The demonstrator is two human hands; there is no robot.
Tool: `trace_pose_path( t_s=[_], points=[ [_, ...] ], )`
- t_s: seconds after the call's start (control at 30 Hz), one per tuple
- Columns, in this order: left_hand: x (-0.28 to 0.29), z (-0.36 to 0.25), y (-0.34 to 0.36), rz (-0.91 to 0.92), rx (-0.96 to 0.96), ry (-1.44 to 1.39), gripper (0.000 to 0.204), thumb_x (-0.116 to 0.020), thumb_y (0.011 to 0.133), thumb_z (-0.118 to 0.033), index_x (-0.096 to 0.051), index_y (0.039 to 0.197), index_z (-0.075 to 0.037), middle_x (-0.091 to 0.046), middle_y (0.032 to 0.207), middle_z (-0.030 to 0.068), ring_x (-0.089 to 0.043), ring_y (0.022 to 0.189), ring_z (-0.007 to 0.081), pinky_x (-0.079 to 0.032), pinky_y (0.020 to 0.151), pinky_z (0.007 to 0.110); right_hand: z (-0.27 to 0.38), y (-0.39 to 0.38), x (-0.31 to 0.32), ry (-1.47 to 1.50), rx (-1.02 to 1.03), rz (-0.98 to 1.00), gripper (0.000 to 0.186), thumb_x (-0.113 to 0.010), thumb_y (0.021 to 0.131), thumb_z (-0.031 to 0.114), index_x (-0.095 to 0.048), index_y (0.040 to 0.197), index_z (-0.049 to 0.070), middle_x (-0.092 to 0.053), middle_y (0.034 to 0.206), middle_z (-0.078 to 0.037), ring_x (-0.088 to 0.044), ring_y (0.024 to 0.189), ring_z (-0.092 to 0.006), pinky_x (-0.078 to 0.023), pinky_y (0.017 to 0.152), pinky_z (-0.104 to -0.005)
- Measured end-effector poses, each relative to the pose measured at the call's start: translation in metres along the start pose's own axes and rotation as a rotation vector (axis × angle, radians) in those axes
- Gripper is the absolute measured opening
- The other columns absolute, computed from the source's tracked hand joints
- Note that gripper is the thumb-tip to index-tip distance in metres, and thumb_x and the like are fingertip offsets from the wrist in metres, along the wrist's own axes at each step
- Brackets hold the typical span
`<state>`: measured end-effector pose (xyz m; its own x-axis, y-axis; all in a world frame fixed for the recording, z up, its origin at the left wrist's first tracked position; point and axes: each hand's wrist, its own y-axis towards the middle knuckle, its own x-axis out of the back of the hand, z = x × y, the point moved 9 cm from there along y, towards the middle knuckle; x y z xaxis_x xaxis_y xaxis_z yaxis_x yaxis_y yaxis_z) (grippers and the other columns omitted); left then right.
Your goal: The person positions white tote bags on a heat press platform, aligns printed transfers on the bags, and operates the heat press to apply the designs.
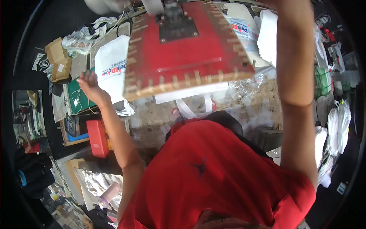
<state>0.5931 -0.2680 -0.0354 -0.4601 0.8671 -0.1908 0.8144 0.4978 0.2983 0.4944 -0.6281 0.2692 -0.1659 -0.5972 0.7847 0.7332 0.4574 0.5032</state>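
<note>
A large red board (187, 57) with a worn tan border, pale tabs along its edges and dark metal hardware (177, 32) on top is raised at the top centre. Beneath it lies a white flat item with two straps (183, 107). My left hand (89, 86) is open, fingers apart, left of the board beside a white printed bag (110, 57) and a green board (78, 99); it holds nothing. My right forearm (295, 68) reaches up past the board's right side; its hand is beyond the top edge, so what it touches is hidden.
An open cardboard box (57, 57) and crumpled plastic lie at the left, with a red case (97, 139) lower down. More white sheets (267, 34) sit behind on the right, white plastic bundles (333, 133) at the far right. A pink bottle (108, 194) is at lower left.
</note>
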Motion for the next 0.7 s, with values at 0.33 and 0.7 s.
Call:
trace_pose_path(
  t_s=[0.33,0.7],
  points=[
    [-0.203,-0.015,-0.211,1.158,-0.457,0.548,0.063,-0.069,0.081,-0.047,-0.059,0.124,-0.002,-0.064,0.099,0.0135,-0.061,0.092,0.0299,-0.046,0.082,0.04,-0.108,-0.174,-0.257,0.203,-0.151,-0.054,0.009,-0.069,0.07,0.013,-0.065,0.074,0.006,-0.062,0.072,-0.008,-0.061,0.067,-0.0278,-0.05,0.064,-0.0395],
    [-0.197,0.016,-0.212,1.144,-0.443,0.441,0.048,-0.072,0.081,-0.039,-0.064,0.109,0.0,-0.065,0.085,0.008,-0.061,0.079,0.026,-0.046,0.078,0.039,-0.126,-0.187,-0.286,0.324,-0.115,0.045,0.021,-0.074,0.063,0.012,-0.064,0.081,0.01,-0.061,0.081,-0.002,-0.061,0.074,-0.0209,-0.048,0.06,-0.0362]
  ],
)
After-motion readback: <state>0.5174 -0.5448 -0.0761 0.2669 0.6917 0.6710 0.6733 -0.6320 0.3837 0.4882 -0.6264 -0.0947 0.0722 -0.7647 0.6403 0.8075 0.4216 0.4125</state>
